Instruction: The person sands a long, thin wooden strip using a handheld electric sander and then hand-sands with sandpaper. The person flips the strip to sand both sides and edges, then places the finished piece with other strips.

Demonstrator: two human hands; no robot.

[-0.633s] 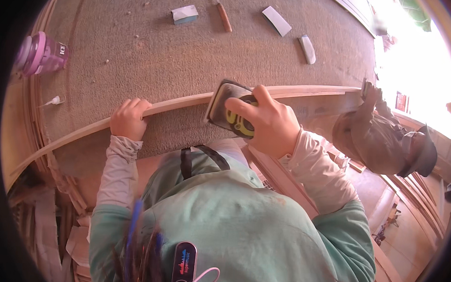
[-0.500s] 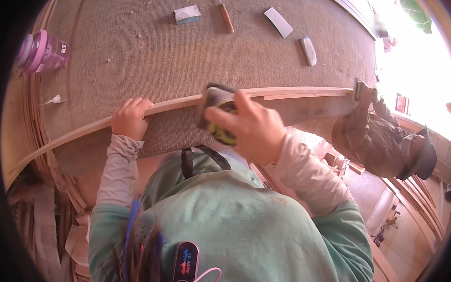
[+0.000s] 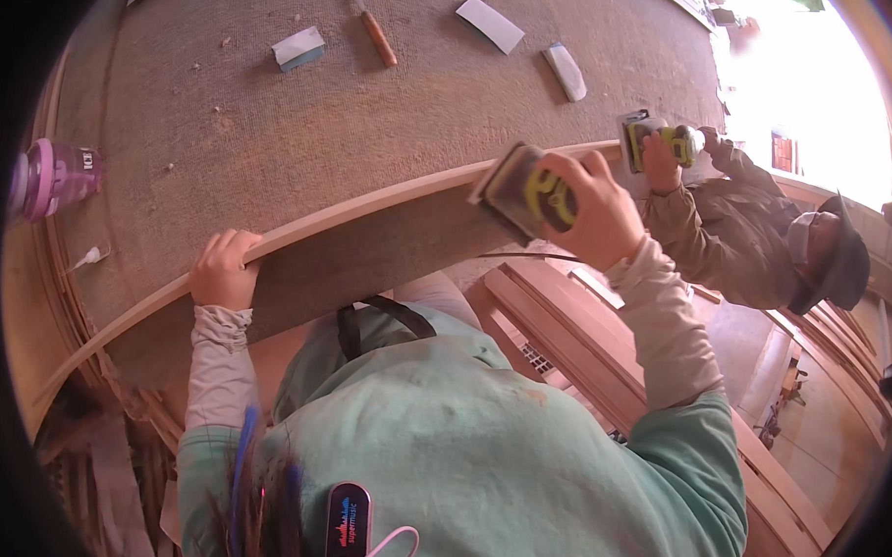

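Note:
A long, narrow wooden strip (image 3: 370,200) runs across in front of me along the near side of the carpet-covered table (image 3: 304,126). My left hand (image 3: 226,269) is closed on the strip, fingers over its far edge. In my right hand (image 3: 598,213) is a yellow-green and dark palm sander (image 3: 511,194), tilted, with its square pad against or just over the strip's right part; the exact contact is hidden. At the strip's far right end, a co-worker (image 3: 728,220) holds another sander (image 3: 675,145) in both hands.
On the table lie a blue-white block (image 3: 299,49), a wooden-handled tool (image 3: 379,38), a flat pale block (image 3: 490,25) and a rounded grey piece (image 3: 565,72). A purple jug (image 3: 61,179) stands at the left edge. Stacked boards (image 3: 582,332) lie low at my right.
My right hand has carried the sander rightward along the strip, near the co-worker's sander. The view has shifted, and my left hand still holds the strip.

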